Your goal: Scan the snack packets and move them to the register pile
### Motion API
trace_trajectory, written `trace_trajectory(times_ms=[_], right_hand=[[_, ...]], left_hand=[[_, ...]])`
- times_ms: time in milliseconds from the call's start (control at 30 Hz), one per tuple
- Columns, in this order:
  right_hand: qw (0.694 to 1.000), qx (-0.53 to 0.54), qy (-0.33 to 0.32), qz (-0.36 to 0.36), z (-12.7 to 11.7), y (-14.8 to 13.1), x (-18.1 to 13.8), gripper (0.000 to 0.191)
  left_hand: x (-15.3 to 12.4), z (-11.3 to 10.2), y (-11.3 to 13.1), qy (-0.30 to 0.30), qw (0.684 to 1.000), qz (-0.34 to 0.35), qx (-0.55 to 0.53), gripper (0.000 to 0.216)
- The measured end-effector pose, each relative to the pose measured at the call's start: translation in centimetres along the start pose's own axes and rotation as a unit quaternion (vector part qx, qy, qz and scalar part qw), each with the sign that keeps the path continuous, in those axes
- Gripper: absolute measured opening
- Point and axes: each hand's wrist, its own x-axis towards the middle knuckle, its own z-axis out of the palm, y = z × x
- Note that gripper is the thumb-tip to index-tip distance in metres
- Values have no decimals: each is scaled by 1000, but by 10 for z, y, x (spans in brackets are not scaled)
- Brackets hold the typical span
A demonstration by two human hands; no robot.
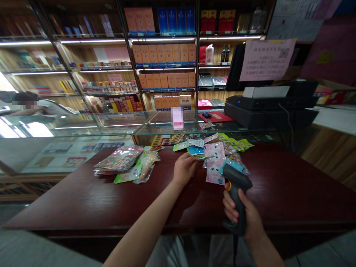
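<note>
My right hand (247,215) is wrapped round the grip of a black barcode scanner (236,185), its head tilted toward the packets on the left. At the near side of the snack heap, my left hand (185,168) pinches the edge of a thin green snack packet (204,158). Pink packets with printed faces (215,157) lie just right of it, beneath the scanner's head. Behind them are a blue packet (196,150) and yellow-green packets (236,143). To the left, a green packet (128,175) and a clear-wrapped sausage (145,172) lie beside a stack of shiny bags (119,159).
The dark red wooden table (97,200) meets a glass display counter (155,129). At the right stand a monitor with a paper notice (267,59) and a black cash drawer (250,115). Shelves of orange boxes (164,55) rise behind. A person (41,105) leans at the far left.
</note>
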Motion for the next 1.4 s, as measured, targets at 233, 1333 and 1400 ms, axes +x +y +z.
trace_trajectory(times_ms=[233,1333,1400], right_hand=[[1000,15,-25,-2,-2,-2,0,24],[991,-102,29,78,28,26,11,27],[991,-103,21,82,29,31,16,25]], left_hand=[[36,63,18,-114,964,99,218,23],[-44,-96,-31,-86,950,-69,293,31],[-53,-123,-41,-64,939,-104,323,30]])
